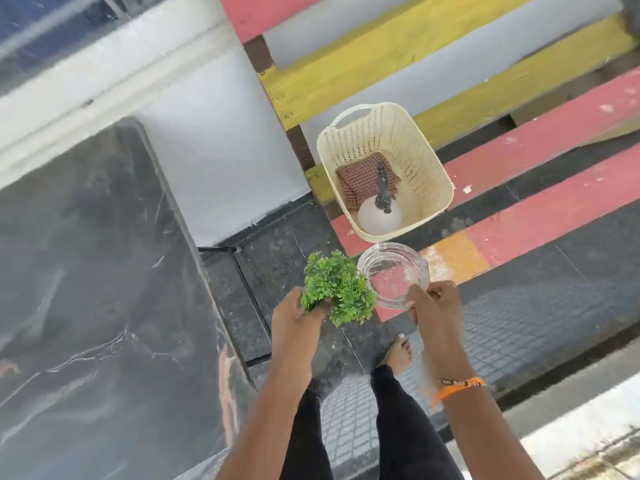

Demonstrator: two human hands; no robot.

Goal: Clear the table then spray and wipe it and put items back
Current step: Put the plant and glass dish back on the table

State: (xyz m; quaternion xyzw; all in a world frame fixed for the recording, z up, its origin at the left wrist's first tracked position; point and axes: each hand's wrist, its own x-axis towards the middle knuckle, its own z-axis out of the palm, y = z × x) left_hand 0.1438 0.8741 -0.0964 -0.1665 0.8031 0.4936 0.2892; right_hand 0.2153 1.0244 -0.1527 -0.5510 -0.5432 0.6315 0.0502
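My left hand [296, 315] grips a bunch of green artificial leaves [337, 287], held above the floor. My right hand [431, 306] pinches the near rim of a clear glass bowl [393, 271], just right of the leaves. The dark marble-patterned table [97, 306] fills the left side, its top bare. Ahead on the striped bench stands a cream plastic basket [429, 161] holding a white spray bottle [379, 220] with a dark trigger head and a folded checked cloth [360, 180].
A pink and yellow slatted wooden bench [540, 140] runs across the right. The table's black metal leg frame [249, 289] stands on the dark tiled floor between table and bench. My bare foot [398, 353] is on a grey mat.
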